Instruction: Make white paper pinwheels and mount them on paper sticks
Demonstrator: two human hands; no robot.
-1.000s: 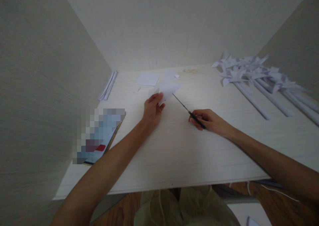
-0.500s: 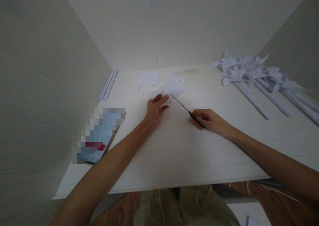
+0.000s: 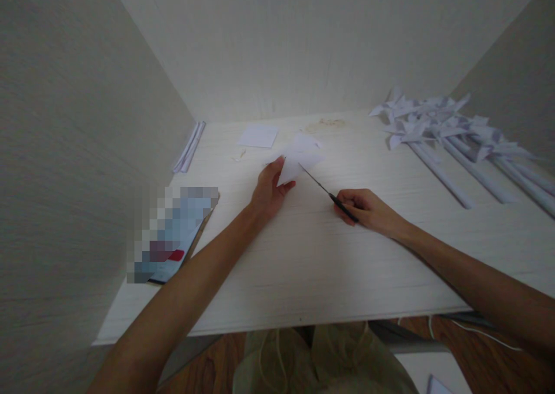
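Pinching a piece of white paper [image 3: 295, 164] between thumb and fingertips, the left hand [image 3: 266, 190] is lifting it slightly off the table [image 3: 303, 255] and tilting its free edge toward the right, seemingly so that the edge is standing clear of the surface and open to the blades. The right hand [image 3: 368, 210] is closing around the black handles of the scissors [image 3: 326, 190], resting low on the table, probably for steadiness, and is aiming the thin blades up and to the left; they are showing as one narrow line, so they appear to be together, with the tip meeting the paper's lower right edge. The paper is thus lying between the two hands, gripped by the left and just beyond the reach of the right. A square sheet [image 3: 259, 135] and small scraps [image 3: 237, 155] are lying behind the left hand, a stack of sheets [image 3: 189, 148] is leaning along the left wall, and a heap of paper pinwheels [image 3: 437, 126] is sitting well apart at the far right.
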